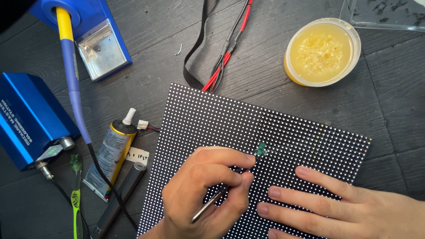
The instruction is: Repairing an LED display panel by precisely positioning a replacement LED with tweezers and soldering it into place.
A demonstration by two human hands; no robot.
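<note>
Two bare hands work over a black dotted LED panel point(212, 119) that lies flat on a dark wooden table point(389, 106). Seen from the head camera, the left hand point(208, 190) is curled closed around slim metal tweezers point(217, 199), their tips touching the panel at a small green-lit spot point(261, 148). The right hand point(336, 203) lies open, fingers spread flat on the panel just beside the left. Left of the panel lie a yellow-capped tube point(110, 155), a grey pen-like cylinder point(121, 194) and a green toothbrush point(76, 194). A blue soldering station point(26, 119) sits further left, with its blue-handled iron point(71, 71) resting in a stand point(95, 33). Beyond the panel stand a round tub of yellow paste point(321, 51) and red and black wires point(223, 53).
</note>
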